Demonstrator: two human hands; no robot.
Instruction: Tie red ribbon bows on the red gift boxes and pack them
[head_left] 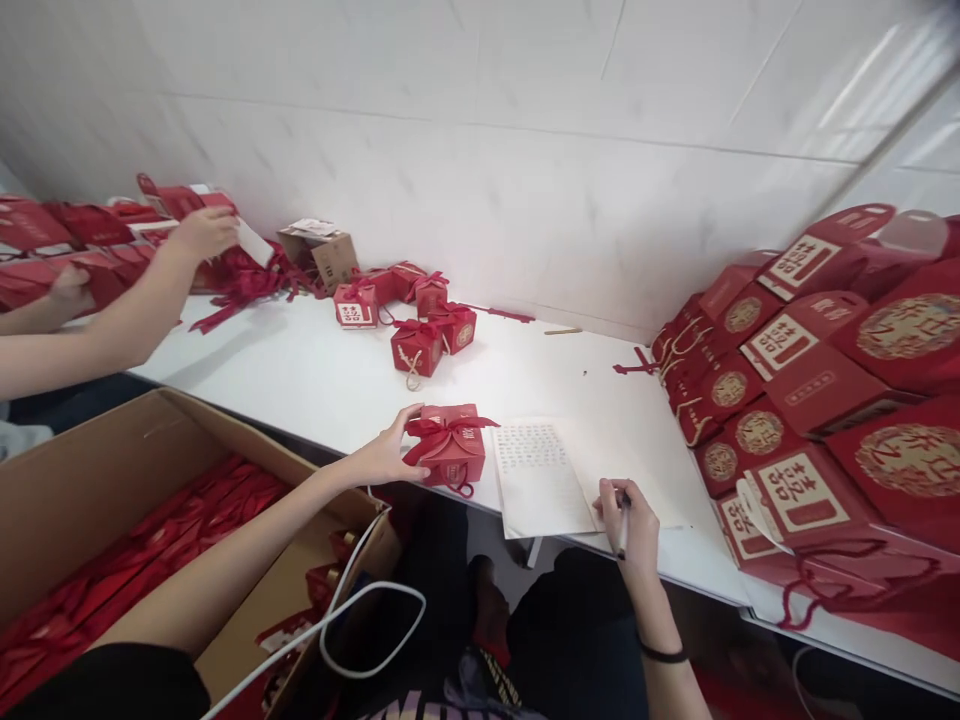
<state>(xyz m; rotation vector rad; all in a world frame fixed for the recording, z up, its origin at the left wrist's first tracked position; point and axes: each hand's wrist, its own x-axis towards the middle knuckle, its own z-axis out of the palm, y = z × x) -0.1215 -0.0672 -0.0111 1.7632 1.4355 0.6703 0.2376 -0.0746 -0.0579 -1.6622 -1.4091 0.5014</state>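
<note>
My left hand grips the left side of a small red gift box tied with a red ribbon bow, near the front edge of the white table. My right hand is closed round a pen at the table's front edge. Between the two hands lies a white sheet with printed text. Behind it stand several more small red ribboned boxes.
A co-worker's hand at the far left holds a white card over a heap of red boxes and ribbons. An open cardboard carton with flat red items stands at my left. Stacked red gift bags fill the right. A small cardboard box sits by the wall.
</note>
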